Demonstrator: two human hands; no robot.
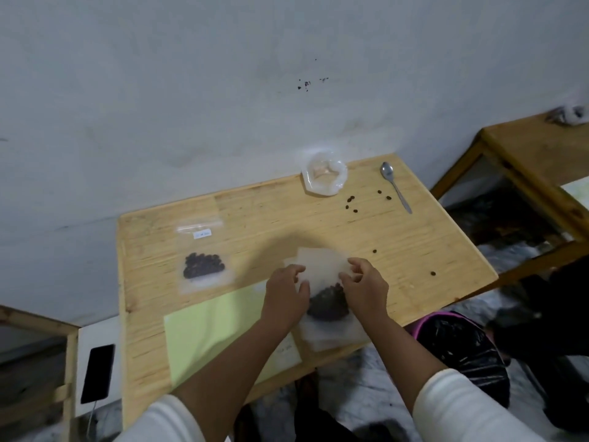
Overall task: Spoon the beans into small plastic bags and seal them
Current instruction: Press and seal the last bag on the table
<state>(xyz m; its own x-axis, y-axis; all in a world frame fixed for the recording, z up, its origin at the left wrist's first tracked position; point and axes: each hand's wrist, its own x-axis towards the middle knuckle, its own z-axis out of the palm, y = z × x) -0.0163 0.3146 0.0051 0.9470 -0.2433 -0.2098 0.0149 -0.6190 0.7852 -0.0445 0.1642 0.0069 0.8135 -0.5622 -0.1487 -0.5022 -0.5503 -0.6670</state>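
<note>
Both forearms in white sleeves reach in from the near edge of the wooden table point(414, 250). Left hand point(287, 290) and right hand point(366, 283) work the same small plastic bag point(322, 269), held upright-ish between them with dark beans point(328, 303) pooled in its bottom; fingers of both hands curled and pinching the bag's upper edge from either side, left thumb on the left edge, right fingertips on the right corner. Image soft here, can't tell if the seal is closed. Under and just near of the bag, more clear empty bags point(334, 336) lie flat, overlapping a pale green sheet point(210, 330) on the table's near-left part. Further left and back, a filled bag point(204, 260) with beans lies flat, white label near its zip top. Mid-table right, several loose beans point(353, 204) scattered, two more strays nearer the right edge. At the far edge, an open crumpled plastic bag point(325, 178), and right of it a metal spoon point(395, 186) lying flat, bowl toward the wall. Off the table, low left, a dark phone point(97, 373) on a white surface; lower right, a black bin liner point(462, 349) in a pink bin.
</note>
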